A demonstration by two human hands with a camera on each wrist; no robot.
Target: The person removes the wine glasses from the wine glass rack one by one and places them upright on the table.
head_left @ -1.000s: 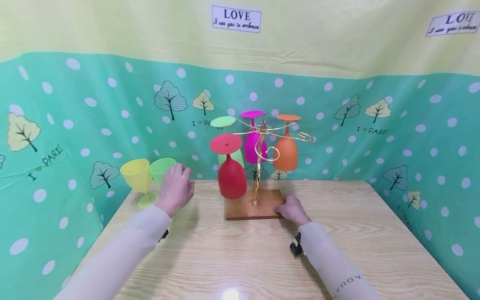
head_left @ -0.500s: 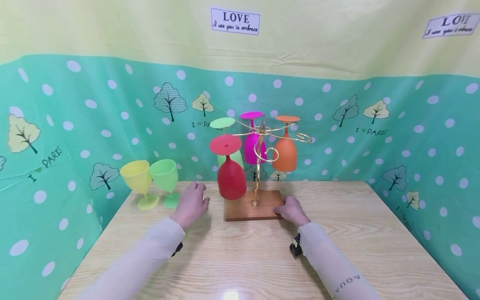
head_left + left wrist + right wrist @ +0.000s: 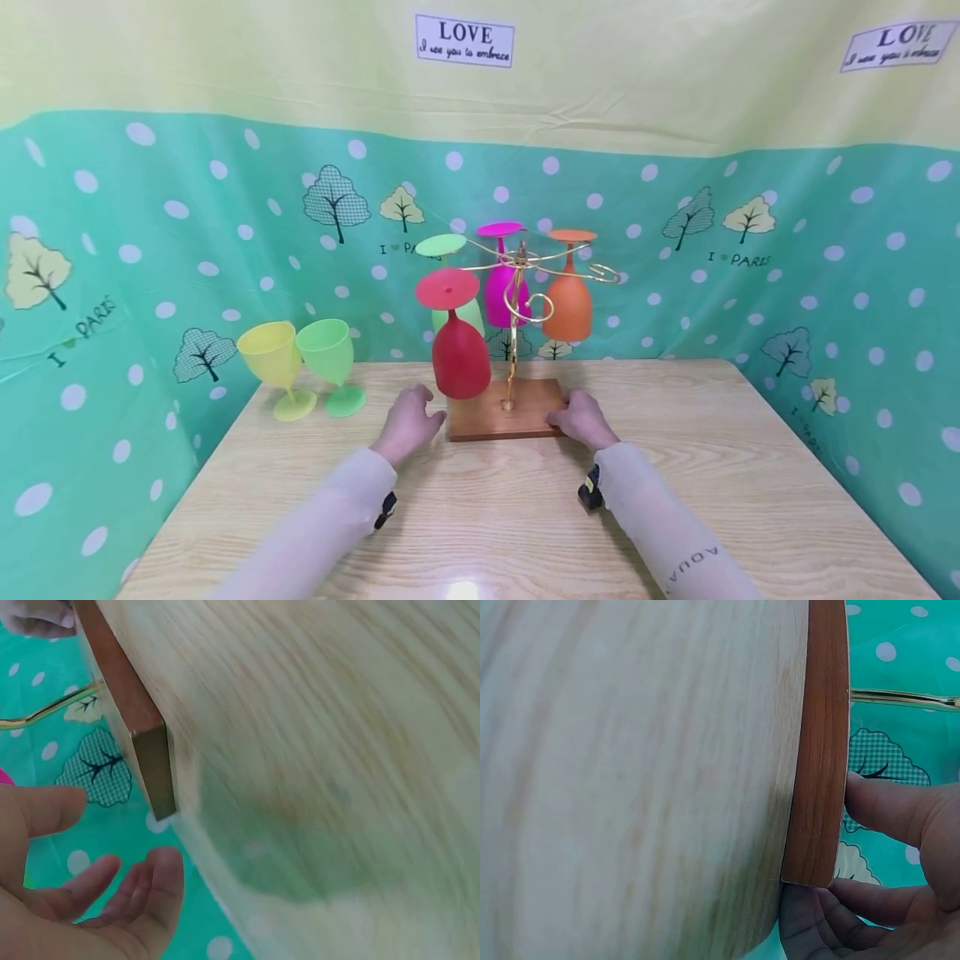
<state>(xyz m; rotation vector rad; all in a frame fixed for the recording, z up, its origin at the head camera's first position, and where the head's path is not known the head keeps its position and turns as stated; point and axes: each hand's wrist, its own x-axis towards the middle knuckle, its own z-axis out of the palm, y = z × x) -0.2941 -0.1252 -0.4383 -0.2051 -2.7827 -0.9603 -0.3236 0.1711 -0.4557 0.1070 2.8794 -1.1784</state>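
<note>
A gold wire goblet rack (image 3: 513,350) stands on a brown wooden base (image 3: 517,425). Upside down on its arms hang a red goblet (image 3: 461,358), a pale green goblet (image 3: 442,244), a magenta goblet (image 3: 507,292) and an orange goblet (image 3: 567,308). My right hand (image 3: 587,421) grips the base's right end; the right wrist view shows the thumb (image 3: 885,806) on top and the fingers against the end face. Just left of the base is my left hand (image 3: 408,423). In the left wrist view its fingers (image 3: 161,889) are spread from the thumb, apart from the base corner.
A yellow goblet (image 3: 272,358) and a green goblet (image 3: 328,354) stand upright at the table's back left. The wooden table (image 3: 480,508) ends at a dotted green curtain (image 3: 660,283). One curled rack arm (image 3: 538,307) toward the front bears no goblet.
My left hand has moved right and down, from the upright green goblet to beside the base. My right hand stays on the base, and the hanging goblets hold their places.
</note>
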